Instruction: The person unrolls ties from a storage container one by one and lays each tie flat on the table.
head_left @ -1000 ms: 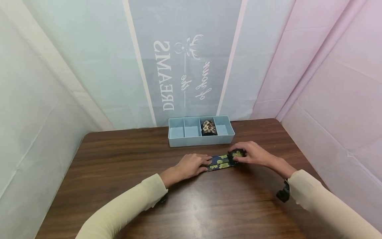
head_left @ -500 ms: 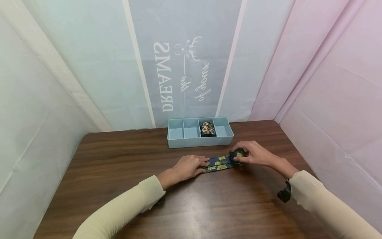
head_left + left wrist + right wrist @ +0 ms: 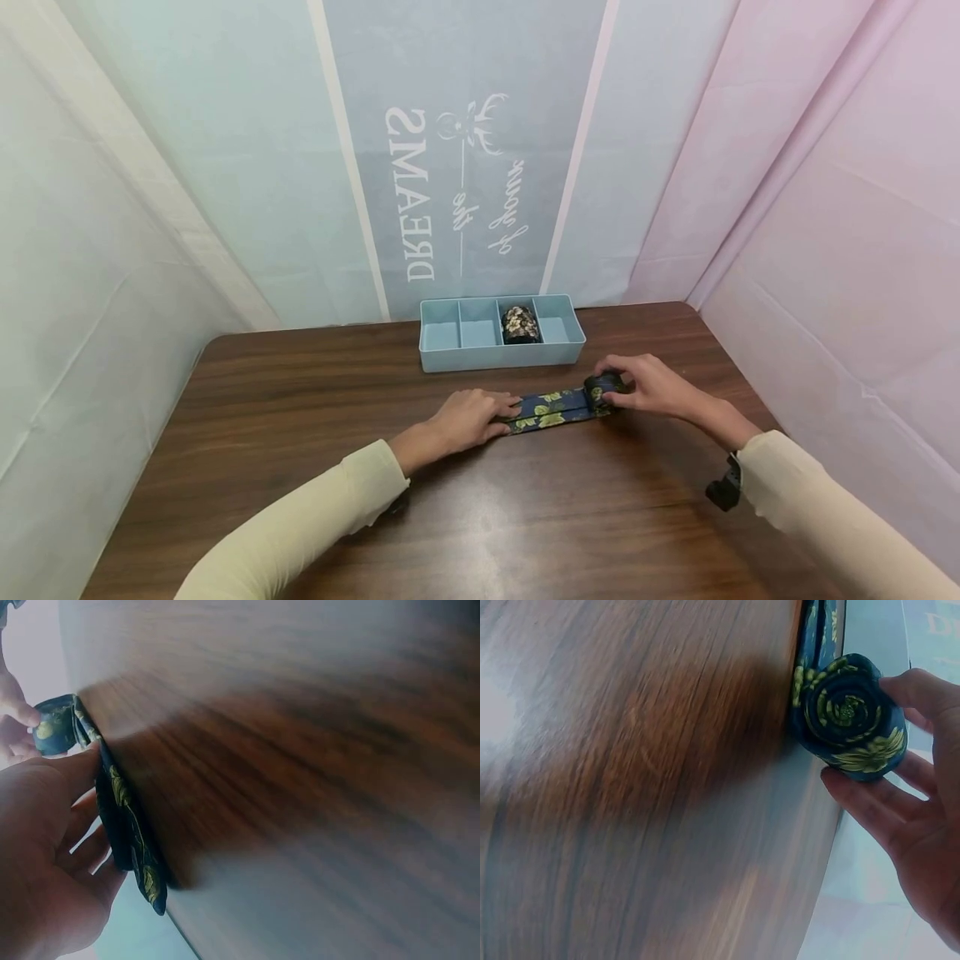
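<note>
Roll further R: navy, yel. flowers, R fingers round it, L fingers apart

Long cream sleeves, black device at right wrist

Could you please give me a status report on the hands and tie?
Left hand resting on flat part of tie. Right hand gripping its rolled end. Blue box beyond it; nothing visibly in the way.

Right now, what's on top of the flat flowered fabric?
The left hand rests near one end of the fabric; the right hand holds the roll at the other. Yellow-green flowers show between. The part under the left hand is covered, like the table beneath the fabric.
</note>
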Action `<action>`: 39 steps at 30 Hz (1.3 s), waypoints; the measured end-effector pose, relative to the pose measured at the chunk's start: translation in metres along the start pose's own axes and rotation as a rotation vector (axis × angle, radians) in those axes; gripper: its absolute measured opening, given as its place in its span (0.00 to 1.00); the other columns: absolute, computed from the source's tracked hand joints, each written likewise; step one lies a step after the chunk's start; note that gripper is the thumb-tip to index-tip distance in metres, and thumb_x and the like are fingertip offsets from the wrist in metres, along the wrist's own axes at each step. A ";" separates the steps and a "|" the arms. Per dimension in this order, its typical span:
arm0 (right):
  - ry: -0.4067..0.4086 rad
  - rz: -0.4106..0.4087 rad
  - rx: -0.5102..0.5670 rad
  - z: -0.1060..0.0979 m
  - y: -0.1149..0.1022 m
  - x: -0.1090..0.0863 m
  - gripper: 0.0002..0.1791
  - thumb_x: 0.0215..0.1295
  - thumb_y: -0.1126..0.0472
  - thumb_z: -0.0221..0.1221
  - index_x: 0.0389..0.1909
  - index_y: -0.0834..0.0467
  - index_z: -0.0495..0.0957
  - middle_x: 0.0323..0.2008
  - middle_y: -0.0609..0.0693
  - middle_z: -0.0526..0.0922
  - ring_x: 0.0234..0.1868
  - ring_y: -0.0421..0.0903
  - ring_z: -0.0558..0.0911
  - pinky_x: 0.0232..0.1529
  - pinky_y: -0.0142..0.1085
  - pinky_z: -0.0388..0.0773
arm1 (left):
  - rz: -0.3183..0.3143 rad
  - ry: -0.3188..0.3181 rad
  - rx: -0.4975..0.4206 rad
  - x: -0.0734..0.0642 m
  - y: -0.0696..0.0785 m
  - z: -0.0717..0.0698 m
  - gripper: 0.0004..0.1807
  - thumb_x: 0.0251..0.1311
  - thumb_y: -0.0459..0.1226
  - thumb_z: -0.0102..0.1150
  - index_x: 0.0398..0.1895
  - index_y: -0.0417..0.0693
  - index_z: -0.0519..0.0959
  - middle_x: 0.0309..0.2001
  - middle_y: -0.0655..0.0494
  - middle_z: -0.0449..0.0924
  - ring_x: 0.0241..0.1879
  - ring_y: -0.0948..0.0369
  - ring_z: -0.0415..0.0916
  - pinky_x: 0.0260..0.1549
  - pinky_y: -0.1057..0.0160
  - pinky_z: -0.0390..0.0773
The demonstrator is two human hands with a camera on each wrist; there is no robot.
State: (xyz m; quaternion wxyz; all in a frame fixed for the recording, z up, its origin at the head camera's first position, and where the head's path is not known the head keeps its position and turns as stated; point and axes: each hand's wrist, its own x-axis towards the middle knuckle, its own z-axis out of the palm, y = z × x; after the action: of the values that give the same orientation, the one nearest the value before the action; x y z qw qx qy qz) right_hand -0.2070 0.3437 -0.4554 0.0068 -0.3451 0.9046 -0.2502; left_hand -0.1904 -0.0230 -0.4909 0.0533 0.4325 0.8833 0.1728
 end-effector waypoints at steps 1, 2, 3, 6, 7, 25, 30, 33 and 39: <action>-0.006 -0.011 0.001 -0.001 0.001 -0.001 0.20 0.62 0.65 0.74 0.55 0.56 0.85 0.47 0.48 0.88 0.39 0.41 0.83 0.35 0.37 0.85 | 0.000 -0.001 0.003 0.000 -0.001 0.000 0.22 0.74 0.45 0.65 0.68 0.52 0.82 0.73 0.55 0.75 0.71 0.57 0.75 0.58 0.51 0.84; -0.014 -0.022 0.005 -0.001 0.003 -0.002 0.21 0.62 0.66 0.73 0.56 0.56 0.85 0.49 0.49 0.89 0.41 0.41 0.83 0.36 0.37 0.86 | -0.001 -0.001 0.004 -0.001 -0.001 0.000 0.22 0.74 0.45 0.65 0.68 0.52 0.82 0.73 0.56 0.75 0.71 0.57 0.75 0.58 0.51 0.84; -0.023 -0.031 0.008 -0.001 0.004 -0.003 0.21 0.62 0.67 0.72 0.57 0.56 0.86 0.51 0.50 0.89 0.42 0.42 0.83 0.36 0.38 0.86 | -0.001 -0.002 0.004 -0.002 -0.002 -0.001 0.22 0.74 0.45 0.65 0.68 0.52 0.82 0.73 0.56 0.75 0.71 0.57 0.75 0.57 0.51 0.85; -0.042 -0.046 0.024 -0.002 0.006 -0.005 0.21 0.64 0.68 0.71 0.58 0.56 0.86 0.55 0.52 0.88 0.46 0.44 0.84 0.37 0.39 0.87 | -0.008 -0.009 -0.011 -0.005 -0.004 -0.001 0.22 0.74 0.45 0.65 0.68 0.53 0.82 0.73 0.56 0.75 0.71 0.58 0.74 0.58 0.50 0.84; -0.045 -0.046 0.028 -0.001 0.007 -0.005 0.20 0.64 0.68 0.70 0.58 0.56 0.86 0.55 0.52 0.87 0.47 0.45 0.84 0.37 0.38 0.88 | -0.010 -0.011 -0.015 -0.005 -0.004 -0.002 0.22 0.74 0.44 0.65 0.69 0.53 0.82 0.73 0.55 0.75 0.72 0.58 0.74 0.58 0.50 0.84; 0.014 -0.006 0.092 0.003 0.010 -0.009 0.17 0.62 0.62 0.76 0.49 0.56 0.84 0.45 0.50 0.89 0.38 0.41 0.87 0.35 0.37 0.88 | -0.024 -0.036 -0.023 -0.022 -0.013 -0.012 0.22 0.73 0.45 0.67 0.67 0.52 0.83 0.71 0.56 0.76 0.72 0.58 0.73 0.61 0.50 0.82; -0.008 -0.002 0.125 0.000 0.013 -0.012 0.20 0.63 0.67 0.73 0.55 0.58 0.83 0.50 0.54 0.87 0.42 0.46 0.87 0.37 0.39 0.89 | -0.018 -0.035 -0.014 -0.025 -0.016 -0.015 0.22 0.72 0.45 0.67 0.65 0.51 0.84 0.70 0.57 0.77 0.72 0.57 0.74 0.60 0.50 0.83; -0.016 -0.028 0.121 -0.001 0.016 -0.015 0.22 0.64 0.69 0.71 0.59 0.60 0.83 0.54 0.55 0.87 0.45 0.46 0.86 0.38 0.40 0.89 | -0.017 -0.032 -0.006 -0.027 -0.018 -0.015 0.21 0.72 0.44 0.68 0.65 0.51 0.84 0.70 0.56 0.78 0.72 0.57 0.74 0.61 0.50 0.82; -0.005 -0.034 0.092 -0.002 0.019 -0.018 0.23 0.63 0.70 0.70 0.60 0.59 0.84 0.55 0.53 0.87 0.48 0.46 0.85 0.41 0.48 0.90 | -0.009 -0.030 0.020 -0.030 -0.019 -0.017 0.21 0.71 0.44 0.69 0.64 0.51 0.85 0.70 0.56 0.78 0.71 0.55 0.75 0.64 0.49 0.80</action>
State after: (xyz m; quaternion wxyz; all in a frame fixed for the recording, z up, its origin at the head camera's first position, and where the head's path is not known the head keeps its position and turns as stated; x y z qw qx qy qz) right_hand -0.2051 0.3679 -0.4652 0.0205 -0.3605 0.8861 -0.2906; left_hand -0.1899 -0.0617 -0.4834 0.0628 0.4316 0.8860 0.1575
